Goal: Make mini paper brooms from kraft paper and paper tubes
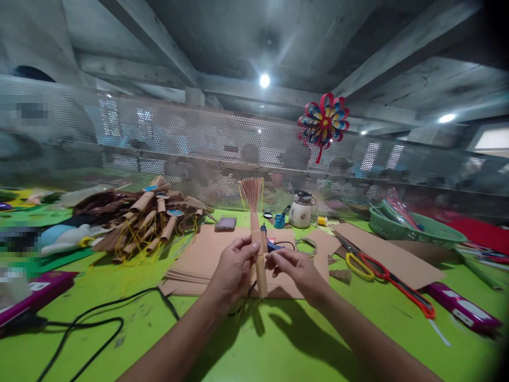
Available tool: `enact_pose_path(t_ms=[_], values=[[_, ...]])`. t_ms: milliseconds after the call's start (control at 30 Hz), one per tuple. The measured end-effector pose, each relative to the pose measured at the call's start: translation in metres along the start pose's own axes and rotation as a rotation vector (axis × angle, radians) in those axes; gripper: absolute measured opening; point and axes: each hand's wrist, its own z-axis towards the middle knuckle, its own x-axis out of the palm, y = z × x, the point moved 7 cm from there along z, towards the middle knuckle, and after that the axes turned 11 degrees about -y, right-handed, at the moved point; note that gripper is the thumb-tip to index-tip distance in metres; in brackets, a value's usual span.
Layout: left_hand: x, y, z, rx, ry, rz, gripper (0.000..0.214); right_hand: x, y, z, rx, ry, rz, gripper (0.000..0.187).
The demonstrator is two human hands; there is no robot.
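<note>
My left hand (pixel 230 268) grips an upright folded brown paper fan (pixel 254 212) by its narrow stem, and the pleated top spreads out above. My right hand (pixel 292 268) pinches the same stem from the right, fingers closed. Thin yellow string hangs from the stem below my hands. Both hands hover over sheets of brown cardboard (pixel 199 260) lying on the green table (pixel 278 339). A blue glue gun (pixel 268 241) lies just behind my hands.
A pile of finished paper fans (pixel 151 217) with yellow strings lies at the left. Red scissors (pixel 401 289) and yellow scissors (pixel 356 262) lie at the right, by a green basket (pixel 413 228). A black cable (pixel 99 318) crosses the front left. A paper pinwheel (pixel 324 122) hangs on the mesh screen.
</note>
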Motion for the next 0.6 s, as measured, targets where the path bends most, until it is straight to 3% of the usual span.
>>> enact_pose_path(t_ms=[100,300,600], values=[[0.0054,0.0044,-0.0022,0.025,0.046,-0.002,0.028,0.0111,0.0098,-0.0132,0.054,-0.035,0.259,0.032],[0.0070,0.0057,-0.0041,0.122,0.049,0.051,0.030,0.0111,0.0049,-0.0086,0.091,-0.282,0.341,0.033],[0.0058,0.0071,-0.0059,0.131,0.008,0.031,0.027,0.0090,0.0044,-0.0104,0.132,-0.312,0.438,0.030]])
